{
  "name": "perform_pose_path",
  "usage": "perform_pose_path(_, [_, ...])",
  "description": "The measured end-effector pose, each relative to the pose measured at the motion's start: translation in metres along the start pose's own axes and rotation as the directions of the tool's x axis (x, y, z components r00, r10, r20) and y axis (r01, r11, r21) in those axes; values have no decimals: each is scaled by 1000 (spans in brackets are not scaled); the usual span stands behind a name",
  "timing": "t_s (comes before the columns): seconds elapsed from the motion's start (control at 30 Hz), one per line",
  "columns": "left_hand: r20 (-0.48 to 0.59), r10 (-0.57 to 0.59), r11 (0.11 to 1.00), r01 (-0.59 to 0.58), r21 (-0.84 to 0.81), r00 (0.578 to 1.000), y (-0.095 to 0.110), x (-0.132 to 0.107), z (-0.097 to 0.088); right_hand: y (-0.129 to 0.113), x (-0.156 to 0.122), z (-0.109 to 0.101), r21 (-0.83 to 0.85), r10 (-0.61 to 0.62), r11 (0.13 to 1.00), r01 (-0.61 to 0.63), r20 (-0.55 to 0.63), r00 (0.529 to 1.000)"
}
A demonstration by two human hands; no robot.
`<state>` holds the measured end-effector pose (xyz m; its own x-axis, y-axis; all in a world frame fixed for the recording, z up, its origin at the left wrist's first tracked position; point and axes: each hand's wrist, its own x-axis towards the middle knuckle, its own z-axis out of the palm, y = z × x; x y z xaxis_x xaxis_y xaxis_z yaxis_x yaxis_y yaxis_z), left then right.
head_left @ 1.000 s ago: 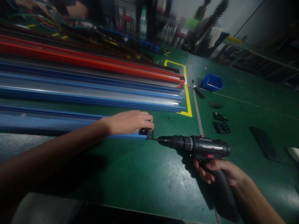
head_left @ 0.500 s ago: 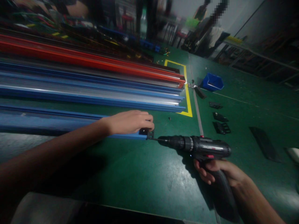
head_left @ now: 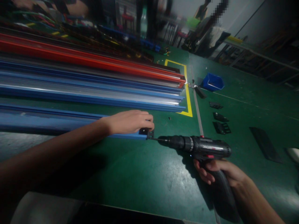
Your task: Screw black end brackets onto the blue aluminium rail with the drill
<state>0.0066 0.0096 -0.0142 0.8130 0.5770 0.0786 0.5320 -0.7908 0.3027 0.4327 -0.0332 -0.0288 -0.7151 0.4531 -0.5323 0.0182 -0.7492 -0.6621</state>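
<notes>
My left hand [head_left: 130, 122] presses down on the near end of a long blue rail [head_left: 46, 120] on the green table, fingers curled over a small black end piece [head_left: 149, 133] fitted to the rail's tip. My right hand [head_left: 217, 172] grips the handle of a black cordless drill [head_left: 203, 147]. The drill lies level, and its bit touches the black end piece from the right.
Several long blue, silver and red rails [head_left: 93, 81] are stacked behind. A blue bin [head_left: 212, 82] and several black end pieces [head_left: 220, 122] lie to the right, beside a yellow tape outline [head_left: 188, 99]. A long black strip [head_left: 265, 143] lies far right. People stand in the background.
</notes>
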Motion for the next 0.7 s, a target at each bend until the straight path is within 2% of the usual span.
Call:
perform_pose_path(0.3, [13, 1, 1000, -1, -2, 1000, 0, 0, -1, -3, 3, 6, 50, 0, 999, -3, 62, 998])
perform_pose_path(0.47, [-15, 11, 1000, -11, -14, 1000, -1, 0, 0, -3, 3, 3, 59, 11, 998, -15, 66, 998])
perform_pose_path(0.7, [15, 4, 1000, -4, 2, 1000, 0, 0, -1, -1, 4, 0, 64, -22, 998, 15, 113, 993])
